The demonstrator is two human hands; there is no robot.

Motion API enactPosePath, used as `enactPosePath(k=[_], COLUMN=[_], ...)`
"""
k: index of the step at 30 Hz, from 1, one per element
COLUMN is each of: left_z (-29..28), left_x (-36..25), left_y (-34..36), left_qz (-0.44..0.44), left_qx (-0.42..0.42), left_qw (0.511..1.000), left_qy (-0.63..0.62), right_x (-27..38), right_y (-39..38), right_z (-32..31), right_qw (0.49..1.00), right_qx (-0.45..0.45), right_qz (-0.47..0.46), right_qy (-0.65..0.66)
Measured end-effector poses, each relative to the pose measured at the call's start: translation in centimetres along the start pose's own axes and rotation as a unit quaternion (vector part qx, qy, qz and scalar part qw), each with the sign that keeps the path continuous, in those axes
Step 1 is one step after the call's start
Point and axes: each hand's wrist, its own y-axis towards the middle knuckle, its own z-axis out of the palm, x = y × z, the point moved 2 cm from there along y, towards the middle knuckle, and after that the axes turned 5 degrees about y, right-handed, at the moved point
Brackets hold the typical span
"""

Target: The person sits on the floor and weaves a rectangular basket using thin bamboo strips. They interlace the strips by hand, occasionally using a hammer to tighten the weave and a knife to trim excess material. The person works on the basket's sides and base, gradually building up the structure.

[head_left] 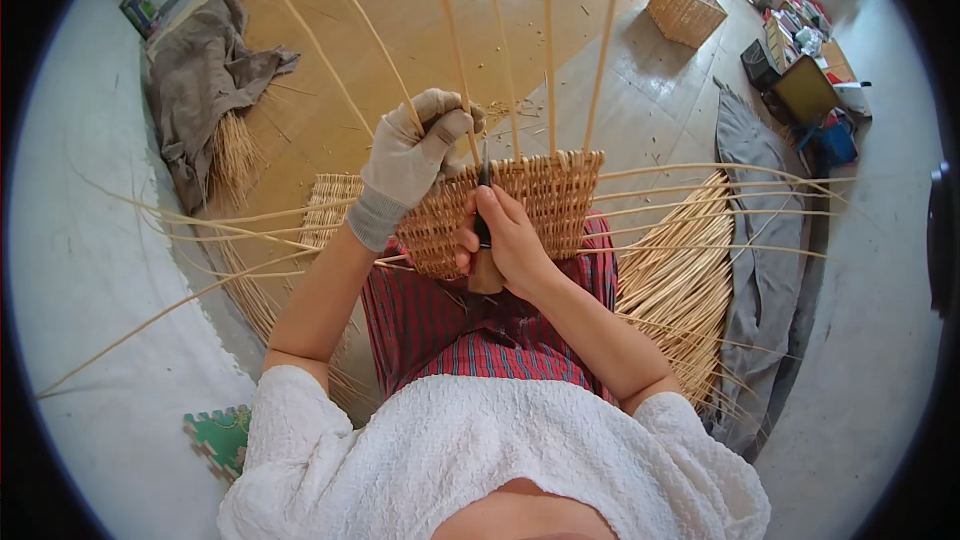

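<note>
A half-woven wicker basket rests against my lap, with several long pale rods standing up from its rim and others reaching out to both sides. My left hand, in a whitish glove, is closed around an upright willow rod just above the weave. In my bare right hand is a wooden-handled tool with a dark, narrow pointed blade. Its tip points up and lies close to the rod's base at the rim; I cannot tell whether it touches the weave.
To the right, a bundle of rods lies beside a grey cloth. A brown cloth covers more rods at the far left. Farther off stand a finished-looking wicker basket and a cluttered table. Walls flank both sides.
</note>
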Motion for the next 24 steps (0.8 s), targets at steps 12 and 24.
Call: enactPosePath(k=[12,24], left_z=[5.3,25.7], left_x=[-0.2,0.4], left_y=[0.2,-9.1], left_qz=[0.041,0.180], left_qx=[-0.044,0.444], left_qw=[0.954,0.877], left_qy=[0.293,0.041], right_x=[0.6,-35.1], right_y=[-7.8,-30.2], right_z=[-7.7,-45.0], right_qw=[0.974,0.751], right_qx=[0.085,-0.568], right_qz=[0.049,0.219], right_qy=[-0.206,-0.253])
